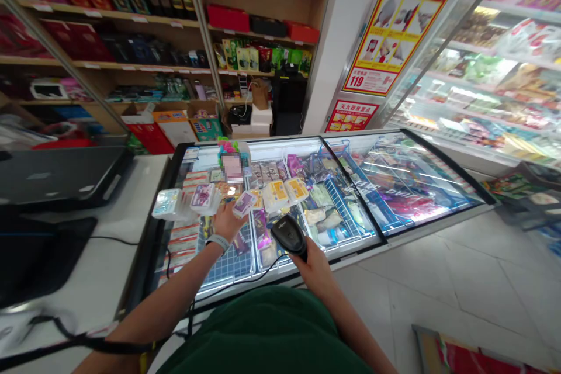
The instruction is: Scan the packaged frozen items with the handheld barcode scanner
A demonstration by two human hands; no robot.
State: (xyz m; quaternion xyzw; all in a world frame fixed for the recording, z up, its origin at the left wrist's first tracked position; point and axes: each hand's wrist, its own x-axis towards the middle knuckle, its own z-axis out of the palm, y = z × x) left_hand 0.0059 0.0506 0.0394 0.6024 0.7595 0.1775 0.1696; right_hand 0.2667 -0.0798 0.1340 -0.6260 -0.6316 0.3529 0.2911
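Observation:
My right hand (312, 262) is wrapped round the handle of a black barcode scanner (288, 234), whose head points away from me over the freezer. My left hand (228, 222), with a light watch band on the wrist, grips a small purple-and-white pack (244, 203) just left of the scanner. Stacks of similar packs stand on the freezer's glass top (228, 266): a purple-and-white stack (205, 196) beside my left hand, a pale blue-and-white stack (169, 203) further left, and orange-and-white packs (277, 194) to the right.
Frozen goods in wire baskets show through the glass. A dark scanner cord (245, 281) runs left across the freezer. A white counter (107, 263) with black equipment (65, 172) stands at left. Shelves (109, 17) hold bottles and boxes behind; a tiled floor (438, 280) lies at right.

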